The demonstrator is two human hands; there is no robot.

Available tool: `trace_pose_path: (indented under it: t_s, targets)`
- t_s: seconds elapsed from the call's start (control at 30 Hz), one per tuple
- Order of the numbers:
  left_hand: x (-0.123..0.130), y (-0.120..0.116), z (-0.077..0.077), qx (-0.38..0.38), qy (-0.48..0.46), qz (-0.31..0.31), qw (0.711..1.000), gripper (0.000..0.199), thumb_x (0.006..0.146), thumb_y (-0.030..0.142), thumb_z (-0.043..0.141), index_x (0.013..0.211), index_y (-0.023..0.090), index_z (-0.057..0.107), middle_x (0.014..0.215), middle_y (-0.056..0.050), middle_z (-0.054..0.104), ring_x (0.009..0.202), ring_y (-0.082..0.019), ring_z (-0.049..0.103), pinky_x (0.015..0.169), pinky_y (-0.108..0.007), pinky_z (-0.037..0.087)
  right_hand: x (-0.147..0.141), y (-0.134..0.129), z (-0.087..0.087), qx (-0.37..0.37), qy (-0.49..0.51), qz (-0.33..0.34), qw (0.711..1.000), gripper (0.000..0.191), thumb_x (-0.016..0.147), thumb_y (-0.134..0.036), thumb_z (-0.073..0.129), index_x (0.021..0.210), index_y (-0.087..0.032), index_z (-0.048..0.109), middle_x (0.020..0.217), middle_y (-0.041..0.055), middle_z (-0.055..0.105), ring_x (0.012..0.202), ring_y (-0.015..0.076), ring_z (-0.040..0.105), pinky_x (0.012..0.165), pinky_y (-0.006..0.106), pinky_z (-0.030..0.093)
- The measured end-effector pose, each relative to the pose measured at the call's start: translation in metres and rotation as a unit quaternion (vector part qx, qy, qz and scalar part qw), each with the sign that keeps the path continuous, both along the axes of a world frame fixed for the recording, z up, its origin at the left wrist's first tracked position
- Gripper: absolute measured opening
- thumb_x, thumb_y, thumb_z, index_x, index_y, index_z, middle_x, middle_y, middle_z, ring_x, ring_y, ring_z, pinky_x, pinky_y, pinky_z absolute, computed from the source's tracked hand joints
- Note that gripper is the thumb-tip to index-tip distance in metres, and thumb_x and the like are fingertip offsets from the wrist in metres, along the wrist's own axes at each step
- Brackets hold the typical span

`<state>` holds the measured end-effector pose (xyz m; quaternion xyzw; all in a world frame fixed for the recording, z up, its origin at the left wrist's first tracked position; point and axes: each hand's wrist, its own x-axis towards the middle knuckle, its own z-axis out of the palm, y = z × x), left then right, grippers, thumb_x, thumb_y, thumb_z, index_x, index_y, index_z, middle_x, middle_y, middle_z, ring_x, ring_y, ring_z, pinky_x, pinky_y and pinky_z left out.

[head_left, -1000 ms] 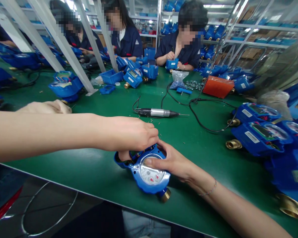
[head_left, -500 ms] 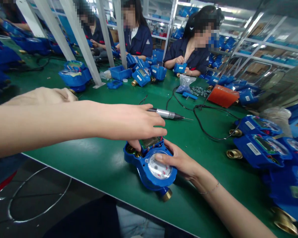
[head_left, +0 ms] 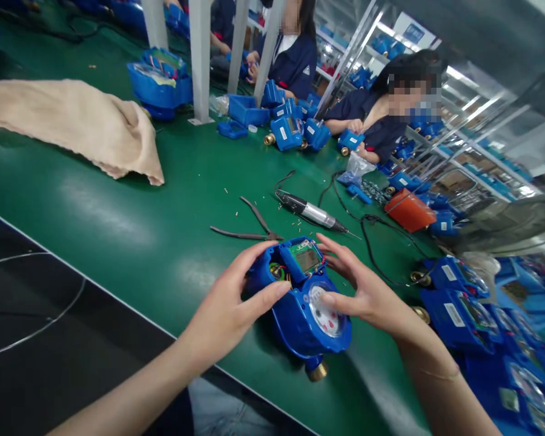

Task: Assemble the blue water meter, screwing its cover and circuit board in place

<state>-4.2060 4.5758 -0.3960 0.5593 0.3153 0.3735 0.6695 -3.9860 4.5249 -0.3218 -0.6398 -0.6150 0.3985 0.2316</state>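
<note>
A blue water meter [head_left: 302,315] sits between my hands on the green bench mat [head_left: 118,200]. Its round dial [head_left: 324,312] faces up, with a small LCD circuit module [head_left: 306,257] open at the far end and a brass fitting [head_left: 317,369] at the near end. My left hand [head_left: 229,303] grips the meter's left side, its thumb lying across the housing. My right hand [head_left: 363,284] holds the right side, with the thumb at the dial's edge and the fingertips near the module.
Steel pliers [head_left: 249,227] and a corded electric screwdriver [head_left: 309,211] lie just beyond the meter among scattered small screws. A beige cloth [head_left: 72,124] lies at left, several blue meters [head_left: 454,309] at right, and an orange box [head_left: 409,209] further back. Co-workers sit across the bench.
My left arm has come back from across the meter, uncovering the module, and both hands now hold its sides. The view has swung, bringing the pliers and the beige cloth into sight.
</note>
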Motion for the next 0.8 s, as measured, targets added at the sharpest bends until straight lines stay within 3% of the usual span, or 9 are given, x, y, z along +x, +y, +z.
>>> trace_pose_path:
  t_s: [0.1, 0.27, 0.43, 0.67, 0.8]
  targets:
    - [0.009, -0.007, 0.000, -0.021, -0.023, 0.047, 0.998, 0.050, 0.084, 0.041, 0.066, 0.129, 0.031, 0.048, 0.134, -0.003, 0.052, 0.126, -0.025, 0.048, 0.111, -0.043, 0.036, -0.018, 0.003, 0.009, 0.009, -0.058, -0.021, 0.998, 0.082, 0.080, -0.049, 0.067, 0.147, -0.031, 0.023, 0.149, 0.0070, 0.035, 0.135, 0.0233, 0.038, 0.112, 0.042, 0.032]
    - [0.012, -0.019, -0.006, -0.050, -0.051, 0.069, 0.995, 0.049, 0.085, 0.037, 0.065, 0.129, 0.031, 0.045, 0.134, -0.005, 0.050, 0.124, -0.026, 0.050, 0.108, -0.042, 0.040, -0.043, 0.011, 0.008, 0.038, -0.177, -0.047, 0.982, 0.098, 0.069, -0.064, 0.069, 0.145, -0.017, 0.028, 0.137, 0.0136, 0.041, 0.127, 0.0278, 0.042, 0.109, 0.046, 0.035]
    - [0.008, -0.028, -0.013, -0.011, -0.042, 0.080, 0.996, 0.049, 0.087, 0.031, 0.060, 0.132, 0.031, 0.042, 0.138, -0.006, 0.045, 0.128, -0.027, 0.045, 0.111, -0.044, 0.035, -0.050, 0.014, 0.009, 0.045, -0.202, -0.051, 0.977, 0.099, 0.064, -0.072, 0.067, 0.138, -0.014, 0.037, 0.124, 0.0132, 0.045, 0.115, 0.0273, 0.048, 0.101, 0.044, 0.042]
    - [0.010, -0.027, -0.017, 0.042, -0.023, 0.107, 0.993, 0.049, 0.086, 0.030, 0.056, 0.133, 0.028, 0.042, 0.137, -0.008, 0.043, 0.126, -0.030, 0.046, 0.110, -0.049, 0.035, -0.067, 0.010, 0.006, 0.083, -0.226, -0.085, 0.967, 0.070, 0.074, -0.037, 0.071, 0.135, -0.021, 0.041, 0.108, 0.0062, 0.049, 0.098, 0.0199, 0.053, 0.086, 0.035, 0.049]
    - [0.013, -0.025, -0.018, 0.030, -0.024, 0.109, 0.993, 0.048, 0.085, 0.031, 0.057, 0.131, 0.027, 0.044, 0.133, -0.008, 0.047, 0.124, -0.028, 0.048, 0.107, -0.045, 0.040, -0.070, 0.009, 0.004, 0.108, -0.254, -0.075, 0.958, 0.059, 0.079, -0.034, 0.066, 0.133, -0.025, 0.047, 0.107, 0.0065, 0.048, 0.090, 0.0186, 0.055, 0.076, 0.034, 0.052]
